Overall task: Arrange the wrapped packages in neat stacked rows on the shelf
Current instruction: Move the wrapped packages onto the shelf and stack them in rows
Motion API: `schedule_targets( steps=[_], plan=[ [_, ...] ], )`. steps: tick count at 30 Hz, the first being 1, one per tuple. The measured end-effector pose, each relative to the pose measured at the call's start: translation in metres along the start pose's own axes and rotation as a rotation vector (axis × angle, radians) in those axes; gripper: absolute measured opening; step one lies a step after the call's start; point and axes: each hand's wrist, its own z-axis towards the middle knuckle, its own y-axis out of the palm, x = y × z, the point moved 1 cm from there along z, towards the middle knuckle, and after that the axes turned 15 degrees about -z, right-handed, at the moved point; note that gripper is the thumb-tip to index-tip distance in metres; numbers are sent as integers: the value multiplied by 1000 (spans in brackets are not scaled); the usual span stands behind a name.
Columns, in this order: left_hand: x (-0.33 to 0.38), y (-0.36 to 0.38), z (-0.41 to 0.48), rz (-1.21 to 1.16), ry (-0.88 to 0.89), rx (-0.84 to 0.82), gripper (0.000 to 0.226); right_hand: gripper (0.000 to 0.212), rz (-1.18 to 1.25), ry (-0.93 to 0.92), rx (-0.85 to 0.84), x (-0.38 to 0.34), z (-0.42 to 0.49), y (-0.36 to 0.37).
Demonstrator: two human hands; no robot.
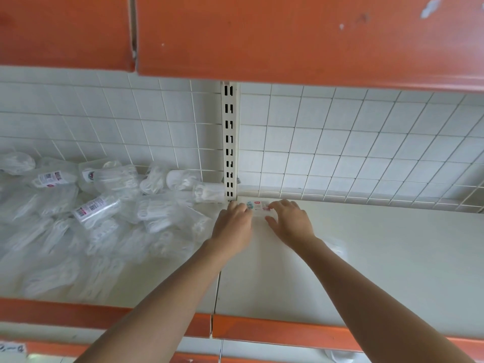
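Step in hand, as I read it: seating the 1st pack of a row in the back-left corner of the shelf (379, 258) bay.

The pack (258, 206) lies flat between the 2 grips, at the fingertips. The wire grid (340, 142) is just beyond it and the slotted post (230, 142) stands just beyond the left grip (231, 221).

Grip state: left grip's fingers bend down over the pack's left end; can't tell if they pinch or only press. Right grip (289, 221) has its fingers spread and fairly straight, laid on the pack's right end, thumb out toward the near side. It holds nothing closed.

Doing it well:
- Push w/ both grips evenly so the far edge meets the grid square, not skewed.
- Slide the left end snug to the post base, since this pack sets the line for the rest.
- Press flat before letting go; film wrap prob. slips on a smooth shelf, so lift off straight up w/o dragging.
- Watch the loose pile (91, 213) left of the left grip. It spills close to that wrist, and a sleeve-side nudge could tip packs over the bay seam.

Orientation: long axis runs left-right, approx. parallel to the grid. Printed label faces up, w/ teal and red marks showing between the 2 grips. The text is too small to read, so which end is the label's top I can't say.

A blurred clear item (336, 248) sits just right of the right forearm, nearer the viewer than the right grip.
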Motion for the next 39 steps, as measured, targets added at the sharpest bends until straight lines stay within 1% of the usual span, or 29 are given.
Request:
schedule_targets(
  steps=[8, 12, 15, 18, 24, 26, 28, 30, 34, 36, 39],
  plan=[
    [6, 4, -5, -16, -49, -57, 39, 39, -76, -14, -30, 3, 0, -1],
    [10, 1, -5, -21, -84, -81, 42, 43, -32, -46, -67, 8, -3, -6],
    [20, -1, -5, -21, -81, -54, 46, 45, 26, -59, -72, 18, -9, -14],
    [38, 1, -4, -57, -28, -22, 50, 43, 55, -97, -75, 35, -21, -22],
    [79, 23, -11, -130, 113, -33, 52, 45, 114, -174, -97, 75, -62, -30],
    [89, 30, -15, -170, 197, -15, 49, 46, 136, -198, -91, 89, -75, -30],
    [94, 39, -16, -180, 246, 38, 42, 46, 153, -210, -84, 102, -87, -28],
    [100, 41, -18, -185, 232, 8, 40, 46, 137, -212, -80, 114, -95, -26],
    [107, 44, -21, -320, 177, -126, 55, 46, 114, -201, -104, 125, -103, -23],
    [107, 45, -22, -351, 165, -163, 60, 44, 179, -201, -93, 125, -102, -21],
    [101, 43, -21, -436, 123, -118, 57, 40, 364, -171, -70, 124, -101, -20]
  ],
)
